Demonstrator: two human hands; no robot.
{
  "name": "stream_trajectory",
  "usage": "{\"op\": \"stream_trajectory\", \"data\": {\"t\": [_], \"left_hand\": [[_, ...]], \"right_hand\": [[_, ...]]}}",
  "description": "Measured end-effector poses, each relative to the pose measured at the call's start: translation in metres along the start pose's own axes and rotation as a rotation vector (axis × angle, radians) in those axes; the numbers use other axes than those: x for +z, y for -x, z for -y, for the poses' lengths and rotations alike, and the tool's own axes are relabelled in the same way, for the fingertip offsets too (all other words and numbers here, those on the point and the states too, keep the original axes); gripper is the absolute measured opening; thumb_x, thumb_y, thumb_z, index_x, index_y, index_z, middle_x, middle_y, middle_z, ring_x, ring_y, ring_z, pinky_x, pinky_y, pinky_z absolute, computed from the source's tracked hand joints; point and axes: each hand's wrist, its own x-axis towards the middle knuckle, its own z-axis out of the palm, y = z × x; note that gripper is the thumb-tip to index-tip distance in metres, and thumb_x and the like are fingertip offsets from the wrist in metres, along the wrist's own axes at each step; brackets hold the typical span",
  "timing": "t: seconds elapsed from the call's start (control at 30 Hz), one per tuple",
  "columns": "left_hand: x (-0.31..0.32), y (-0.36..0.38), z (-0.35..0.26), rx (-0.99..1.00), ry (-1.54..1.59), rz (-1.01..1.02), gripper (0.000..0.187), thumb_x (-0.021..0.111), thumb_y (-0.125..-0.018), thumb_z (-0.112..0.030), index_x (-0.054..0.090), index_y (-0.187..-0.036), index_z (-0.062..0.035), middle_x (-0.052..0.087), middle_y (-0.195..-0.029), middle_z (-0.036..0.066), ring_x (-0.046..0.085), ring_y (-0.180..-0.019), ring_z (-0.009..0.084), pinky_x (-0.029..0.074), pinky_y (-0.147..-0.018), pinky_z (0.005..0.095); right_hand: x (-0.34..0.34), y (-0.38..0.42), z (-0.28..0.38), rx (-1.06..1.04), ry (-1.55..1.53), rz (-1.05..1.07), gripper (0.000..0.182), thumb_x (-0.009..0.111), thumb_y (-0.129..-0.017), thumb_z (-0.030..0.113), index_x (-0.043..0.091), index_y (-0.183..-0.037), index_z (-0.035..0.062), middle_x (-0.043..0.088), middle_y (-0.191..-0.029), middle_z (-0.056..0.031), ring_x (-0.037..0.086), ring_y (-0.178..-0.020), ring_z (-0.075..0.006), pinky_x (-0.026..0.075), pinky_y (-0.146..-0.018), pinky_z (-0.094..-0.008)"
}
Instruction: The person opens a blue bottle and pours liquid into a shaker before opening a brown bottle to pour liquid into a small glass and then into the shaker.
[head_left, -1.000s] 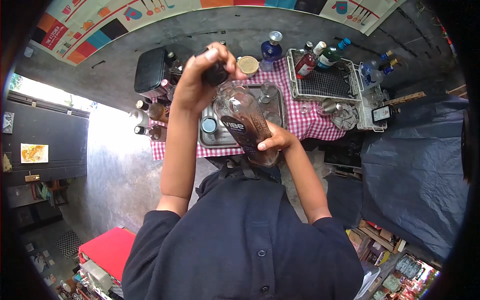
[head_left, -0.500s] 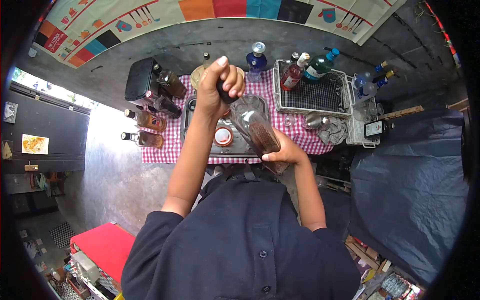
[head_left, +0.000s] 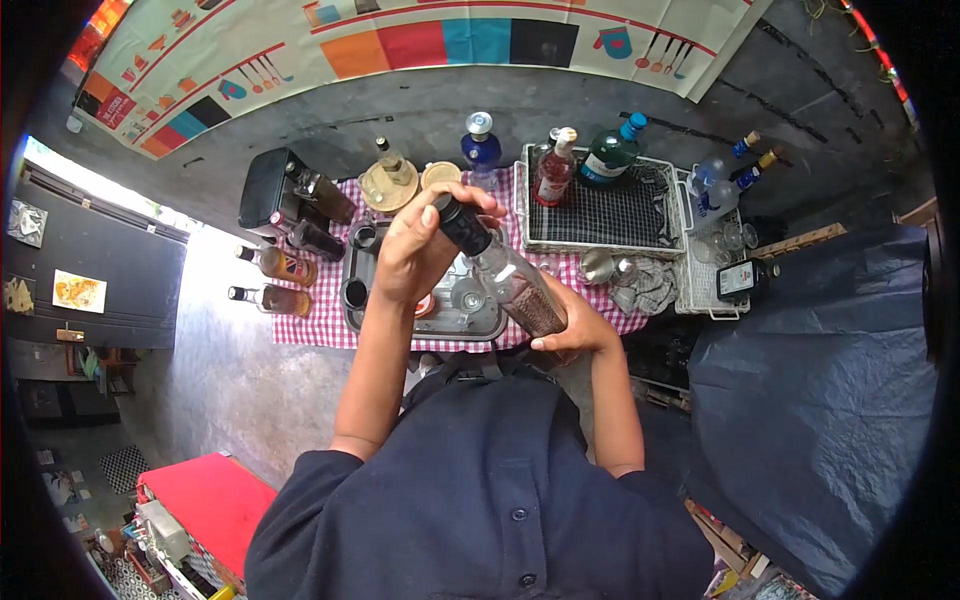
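Right now, clear glass bottle (head_left: 520, 290) held tilted above the worktop (head_left: 320, 325), neck up and away, base low toward the body. Left hand (head_left: 420, 250) wrapped about the neck, fingers (head_left: 470, 198) curled over the black cap (head_left: 460, 225). Right hand (head_left: 575, 325) cupped under the base, fingers pressed against the glass from below. Dark contents settled in the lower part of the bottle.

Directly beneath, metal tray (head_left: 420, 320) on the red-checked cloth (head_left: 300, 325), small cups in it, partly hidden by the forearm. Left of the tray, two amber bottles (head_left: 275, 265) lying on their sides, and a black box (head_left: 265, 190) at the far corner. Farther back, blue bottle (head_left: 480, 145) upright beside a round wooden lid (head_left: 440, 175). Right of that, wire basket (head_left: 600, 215) with a pink bottle (head_left: 555, 165) and a green bottle (head_left: 610, 155) leaning at its far rim. Grey rag (head_left: 650, 285) and metal funnel (head_left: 597, 265) just before the basket.
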Motion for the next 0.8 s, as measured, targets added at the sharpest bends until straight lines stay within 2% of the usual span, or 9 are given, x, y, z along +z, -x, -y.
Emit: {"op": "stream_trajectory", "data": {"t": [0.03, 0.13, 0.3, 0.43, 0.53, 0.57, 0.67, 0.7, 0.8], "left_hand": [[-0.001, -0.002, 0.001, -0.007, -0.054, 0.001, 0.041, 0.060, -0.099, -0.036, 0.055, -0.122, -0.0021, 0.058, -0.124, 0.018, 0.053, -0.127, 0.0367, 0.041, -0.107, 0.0496], [0.011, -0.004, 0.010, -0.010, -0.098, -0.063, 0.037, 0.060, -0.099, -0.032, 0.057, -0.118, -0.0002, 0.062, -0.122, 0.018, 0.055, -0.126, 0.0325, 0.037, -0.111, 0.0470], [0.029, -0.005, 0.027, 0.005, -0.143, -0.098, 0.034, 0.066, -0.097, -0.029, 0.061, -0.116, -0.0010, 0.066, -0.122, 0.017, 0.052, -0.131, 0.0340, 0.031, -0.116, 0.0500], [0.046, 0.005, 0.037, -0.003, -0.159, -0.246, 0.031, 0.065, -0.097, -0.028, 0.061, -0.115, -0.0027, 0.066, -0.120, 0.019, 0.044, -0.138, 0.0408, 0.025, -0.118, 0.0542], [0.046, 0.007, 0.043, 0.028, -0.202, -0.271, 0.030, 0.064, -0.097, -0.026, 0.061, -0.116, -0.0028, 0.066, -0.122, 0.019, 0.044, -0.138, 0.0407, 0.025, -0.118, 0.0546], [0.047, 0.008, 0.043, 0.043, -0.215, -0.284, 0.029, 0.064, -0.097, -0.023, 0.061, -0.116, -0.0021, 0.064, -0.125, 0.022, 0.046, -0.137, 0.0388, 0.028, -0.117, 0.0525], [0.053, 0.008, 0.042, 0.040, -0.202, -0.404, 0.026, 0.065, -0.097, -0.020, 0.064, -0.116, -0.0022, 0.066, -0.125, 0.021, 0.054, -0.130, 0.0318, 0.035, -0.114, 0.0462], [0.052, 0.009, 0.040, 0.025, -0.211, -0.415, 0.030, 0.065, -0.096, -0.021, 0.060, -0.118, -0.0008, 0.061, -0.131, 0.026, 0.051, -0.133, 0.0341, 0.035, -0.114, 0.0464], [0.050, 0.010, 0.039, 0.069, -0.258, -0.440, 0.031, 0.066, -0.096, -0.021, 0.059, -0.119, -0.0005, 0.061, -0.130, 0.026, 0.052, -0.133, 0.0339, 0.038, -0.112, 0.0458]], "right_hand": [[-0.004, 0.004, -0.001, 0.008, 0.001, -0.004, 0.111, 0.091, -0.062, 0.021, 0.031, -0.153, -0.0005, 0.047, -0.146, -0.0157, 0.045, -0.136, -0.0250, 0.033, -0.115, -0.0372], [-0.016, 0.014, 0.001, 0.021, 0.007, 0.001, 0.110, 0.091, -0.062, 0.022, 0.031, -0.153, 0.0000, 0.047, -0.146, -0.0164, 0.045, -0.137, -0.0254, 0.033, -0.115, -0.0375], [-0.035, 0.029, -0.002, 0.057, -0.027, 0.027, 0.114, 0.091, -0.060, 0.020, 0.028, -0.153, -0.0030, 0.045, -0.147, -0.0147, 0.043, -0.137, -0.0236, 0.030, -0.115, -0.0367], [-0.048, 0.034, -0.003, 0.092, -0.012, 0.062, 0.113, 0.090, -0.059, 0.019, 0.030, -0.153, -0.0030, 0.046, -0.146, -0.0133, 0.043, -0.136, -0.0226, 0.030, -0.115, -0.0369], [-0.053, 0.036, -0.002, 0.090, 0.065, 0.067, 0.110, 0.089, -0.060, 0.022, 0.033, -0.151, -0.0011, 0.048, -0.144, -0.0159, 0.046, -0.135, -0.0254, 0.033, -0.113, -0.0373], [-0.054, 0.035, -0.001, 0.084, 0.102, 0.066, 0.108, 0.089, -0.060, 0.024, 0.035, -0.151, -0.0004, 0.049, -0.144, -0.0173, 0.047, -0.135, -0.0268, 0.034, -0.113, -0.0374], [-0.056, 0.031, -0.001, 0.068, 0.141, 0.036, 0.109, 0.088, -0.060, 0.020, 0.033, -0.152, 0.0004, 0.049, -0.143, -0.0135, 0.047, -0.133, -0.0242, 0.033, -0.113, -0.0376], [-0.053, 0.029, 0.004, 0.049, 0.180, -0.005, 0.109, 0.089, -0.059, 0.021, 0.035, -0.151, -0.0005, 0.051, -0.141, -0.0139, 0.049, -0.131, -0.0240, 0.035, -0.112, -0.0372], [-0.054, 0.023, 0.012, -0.013, 0.358, -0.053, 0.106, 0.089, -0.058, 0.022, 0.038, -0.149, -0.0006, 0.052, -0.140, -0.0144, 0.050, -0.130, -0.0236, 0.037, -0.110, -0.0365]]}}
